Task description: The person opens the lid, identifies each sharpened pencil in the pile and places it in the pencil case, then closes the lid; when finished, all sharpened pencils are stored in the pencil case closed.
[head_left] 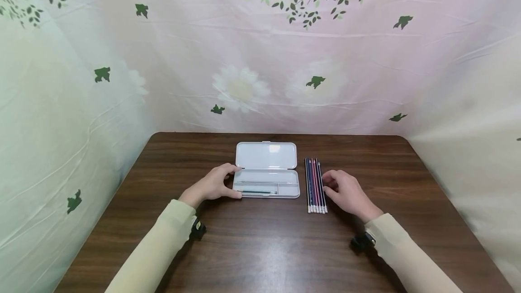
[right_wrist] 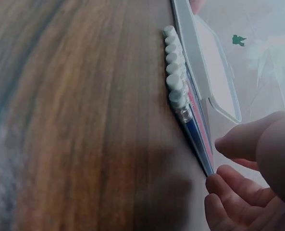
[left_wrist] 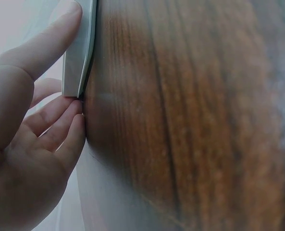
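Note:
An open white pencil case (head_left: 288,190) lies on the table, its lid (head_left: 266,155) folded back. A dark green pencil (head_left: 258,192) is in its front compartment. My left hand (head_left: 212,185) holds the case at its left end, thumb on the front wall (left_wrist: 75,72) and fingers round the end. To the right of the case lies a row of several pencils (head_left: 315,185), dark ones and a red one, with white eraser ends (right_wrist: 176,83) toward me. My right hand (head_left: 347,193) is beside the row, fingers bent loosely, fingertips right at the outermost pencil (right_wrist: 196,137).
The brown wooden table (head_left: 260,248) ends at a back edge just behind the case. A printed cloth (head_left: 268,58) with leaves and flowers hangs behind and at both sides. Each wrist carries a small black camera.

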The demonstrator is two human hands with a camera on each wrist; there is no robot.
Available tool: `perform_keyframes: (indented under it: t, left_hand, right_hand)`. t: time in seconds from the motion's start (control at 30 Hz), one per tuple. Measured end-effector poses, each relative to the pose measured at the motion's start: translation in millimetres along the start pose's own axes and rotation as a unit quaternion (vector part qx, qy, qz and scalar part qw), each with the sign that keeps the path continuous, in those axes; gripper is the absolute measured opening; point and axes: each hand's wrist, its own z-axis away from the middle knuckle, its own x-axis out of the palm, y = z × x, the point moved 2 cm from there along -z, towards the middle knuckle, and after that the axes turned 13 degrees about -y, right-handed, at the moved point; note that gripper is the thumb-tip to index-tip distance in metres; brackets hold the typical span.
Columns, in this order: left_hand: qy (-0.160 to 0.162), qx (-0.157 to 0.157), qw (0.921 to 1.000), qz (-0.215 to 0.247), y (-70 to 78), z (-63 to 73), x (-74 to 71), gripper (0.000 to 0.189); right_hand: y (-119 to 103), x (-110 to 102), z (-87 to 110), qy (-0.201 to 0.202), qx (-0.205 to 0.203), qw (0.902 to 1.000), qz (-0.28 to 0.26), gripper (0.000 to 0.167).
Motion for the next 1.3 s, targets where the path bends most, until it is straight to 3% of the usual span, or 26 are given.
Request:
perform_keyframes:
  t: [0.4, 0.6, 0.93, 1.3]
  left_hand:
    - [0.0, 0.0, 1.0, 0.005, 1.4, 0.9, -1.0, 0.087]
    - [0.0, 0.008, 1.0, 0.0, 1.4, 0.7, -1.1, 0.086]
    - [0.0, 0.007, 1.0, 0.0, 1.8, 1.0, -1.1, 0.086]
    - [0.001, 0.009, 0.9999, -0.005, 0.9, 0.6, -1.3, 0.086]
  right_hand:
    - [2, 2, -4.4, -0.019, 0.012, 0.9998, 0.001, 0.024]
    - [2, 2, -8.3, -0.026, 0.039, 0.9989, -0.003, 0.028]
    - [-2, 2, -10.5, -0.023, 0.062, 0.9976, 0.021, 0.037]
    - [0, -2, -9.4, -0.021, 0.068, 0.9972, 0.021, 0.034]
